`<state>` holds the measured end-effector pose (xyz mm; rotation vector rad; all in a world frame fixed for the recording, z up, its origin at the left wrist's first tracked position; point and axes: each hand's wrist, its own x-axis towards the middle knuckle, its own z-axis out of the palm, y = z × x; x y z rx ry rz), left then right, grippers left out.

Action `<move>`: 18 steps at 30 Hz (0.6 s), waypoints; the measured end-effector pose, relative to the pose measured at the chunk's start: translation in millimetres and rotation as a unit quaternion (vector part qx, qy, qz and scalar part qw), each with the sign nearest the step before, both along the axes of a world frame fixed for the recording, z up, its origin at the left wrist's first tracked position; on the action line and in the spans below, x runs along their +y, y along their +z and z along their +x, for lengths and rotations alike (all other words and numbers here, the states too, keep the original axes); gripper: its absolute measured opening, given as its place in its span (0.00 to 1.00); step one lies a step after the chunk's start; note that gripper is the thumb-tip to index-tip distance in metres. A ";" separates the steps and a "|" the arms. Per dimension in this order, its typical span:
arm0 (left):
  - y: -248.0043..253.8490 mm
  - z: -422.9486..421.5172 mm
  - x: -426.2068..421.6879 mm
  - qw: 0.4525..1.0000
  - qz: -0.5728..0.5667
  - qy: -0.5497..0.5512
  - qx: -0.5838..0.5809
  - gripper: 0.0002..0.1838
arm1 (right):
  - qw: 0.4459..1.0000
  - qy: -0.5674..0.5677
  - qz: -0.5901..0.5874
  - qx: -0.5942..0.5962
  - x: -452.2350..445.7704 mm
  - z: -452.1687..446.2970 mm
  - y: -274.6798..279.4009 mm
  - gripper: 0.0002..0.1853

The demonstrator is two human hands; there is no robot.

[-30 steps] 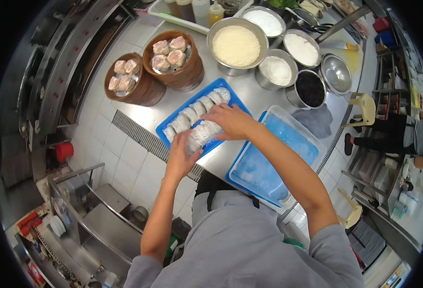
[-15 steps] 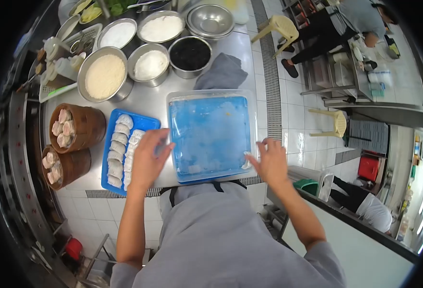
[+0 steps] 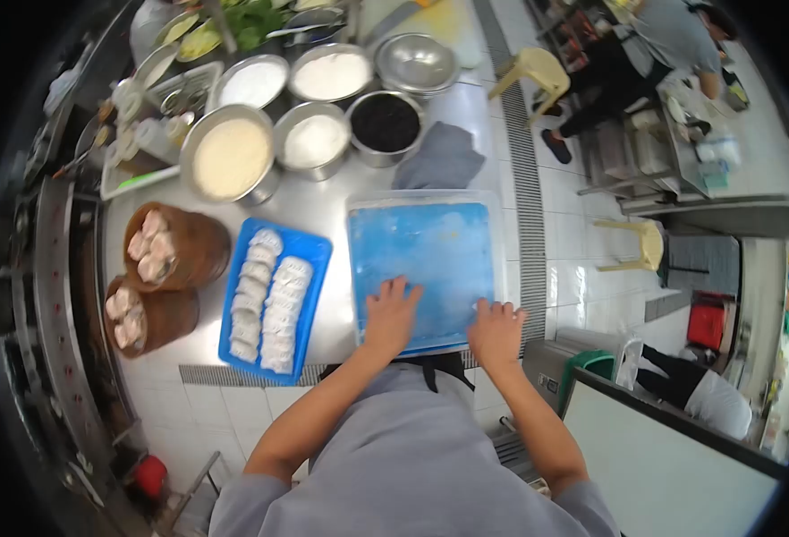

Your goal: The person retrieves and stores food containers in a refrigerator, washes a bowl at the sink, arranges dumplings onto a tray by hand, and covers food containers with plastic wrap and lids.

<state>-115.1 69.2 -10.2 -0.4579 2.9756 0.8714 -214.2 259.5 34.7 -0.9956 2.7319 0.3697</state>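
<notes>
Lying beneath left fingers [image 3: 385,291], the plastic container [image 3: 430,234]

No readable text, labels, brands, numbers or signs. Small pale mark on the grey metal box [image 3: 540,367] beside the green plastic bin, too small to make out; red marks along the long steel front [image 3: 50,313] at far left, blurred, can't tell if lettering.
</notes>
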 end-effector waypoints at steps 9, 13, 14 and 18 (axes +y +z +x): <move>54.0 30.5 -44.4 0.975 0.112 0.061 0.183 0.23 | 0.975 -0.059 -0.176 -0.123 -18.0 -22.1 6.0 0.26; 55.5 83.0 -115.5 0.925 0.030 0.290 0.244 0.20 | 0.797 -0.205 -0.342 -0.454 -70.3 -29.7 28.3 0.26; 50.3 96.0 -127.6 0.915 0.015 0.334 0.228 0.23 | 0.778 -0.183 -0.368 -0.475 -99.1 -24.0 39.8 0.25; 41.6 115.5 -139.3 0.944 -0.039 0.313 0.093 0.30 | 0.801 0.058 -0.433 -0.409 -214.0 -2.3 51.4 0.24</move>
